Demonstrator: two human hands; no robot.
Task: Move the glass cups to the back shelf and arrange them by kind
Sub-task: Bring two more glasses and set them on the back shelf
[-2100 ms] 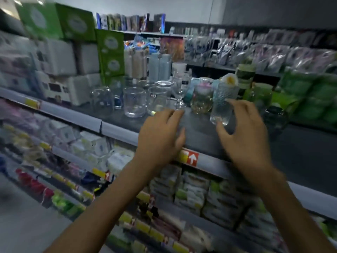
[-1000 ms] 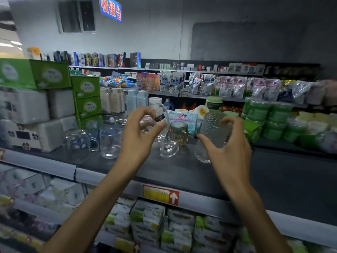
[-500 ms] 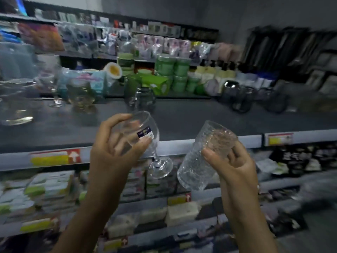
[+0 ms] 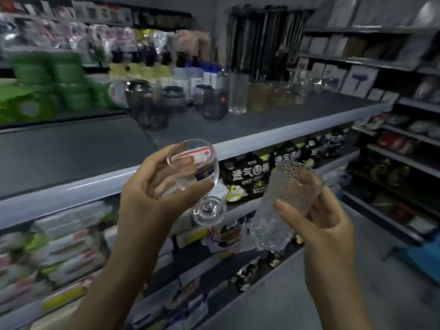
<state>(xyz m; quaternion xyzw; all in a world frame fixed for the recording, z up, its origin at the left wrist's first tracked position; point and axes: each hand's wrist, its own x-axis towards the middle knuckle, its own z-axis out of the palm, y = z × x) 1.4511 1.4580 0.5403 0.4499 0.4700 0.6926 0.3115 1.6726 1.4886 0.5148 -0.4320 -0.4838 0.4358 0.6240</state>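
head-worn view, down over hands [image 4: 238, 206]

I see green tubs [image 4: 47, 77] stacked at the far left, blurred. Right of them stand bottles [image 4: 152, 67] with dark caps. Below the grey shelf edge [image 4: 273, 139] sit dark snack packs [image 4: 247, 172]. White boxes [image 4: 362, 79] line the racks on my right.

Grey shelf [image 4: 273, 129] carries dark jars [image 4: 152, 108], tall clear tumbler [image 4: 238, 92], seemingly amber glasses [image 4: 259, 96].
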